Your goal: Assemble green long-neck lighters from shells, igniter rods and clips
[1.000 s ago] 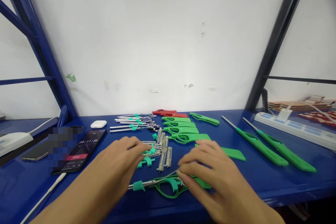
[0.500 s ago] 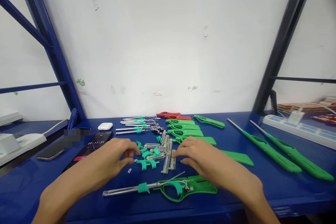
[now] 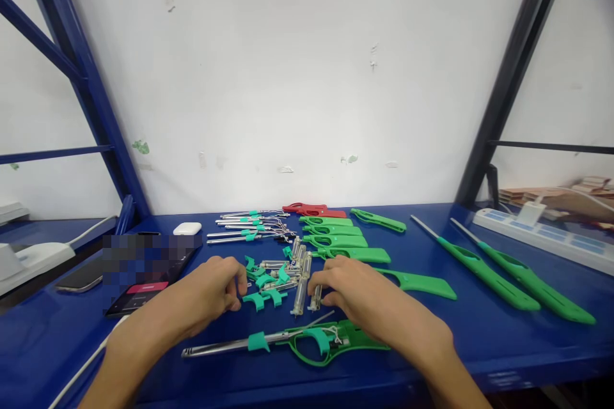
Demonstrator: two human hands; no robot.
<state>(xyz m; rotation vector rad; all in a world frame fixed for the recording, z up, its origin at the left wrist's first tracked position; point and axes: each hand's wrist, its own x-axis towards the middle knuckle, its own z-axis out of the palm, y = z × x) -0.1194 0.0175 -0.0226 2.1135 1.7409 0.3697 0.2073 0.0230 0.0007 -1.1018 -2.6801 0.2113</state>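
Observation:
My left hand (image 3: 223, 284) is curled closed beside the teal triggers (image 3: 263, 281); whatever its fingertips hold is hidden. My right hand (image 3: 348, 284) pinches the top of a clear lighter fuel tank (image 3: 315, 300), at the right edge of a loose group of such tanks (image 3: 300, 294). In front of both hands lies an opened green lighter shell half (image 3: 357, 337), with a metal barrel (image 3: 218, 347), a teal trigger (image 3: 319, 340) and thin wires in it.
Metal barrels with wires (image 3: 240, 236) lie at the back. Red shells (image 3: 316, 211) and green shells (image 3: 345, 254) are stacked beside them. Two green lighters (image 3: 494, 275) and a power strip (image 3: 542, 236) lie right. A phone (image 3: 144, 291) and white earbud case (image 3: 187, 229) lie left.
My right hand has moved slightly left and down and its fingers have closed around the tank. My left hand has curled inward; a small pale piece below it no longer shows.

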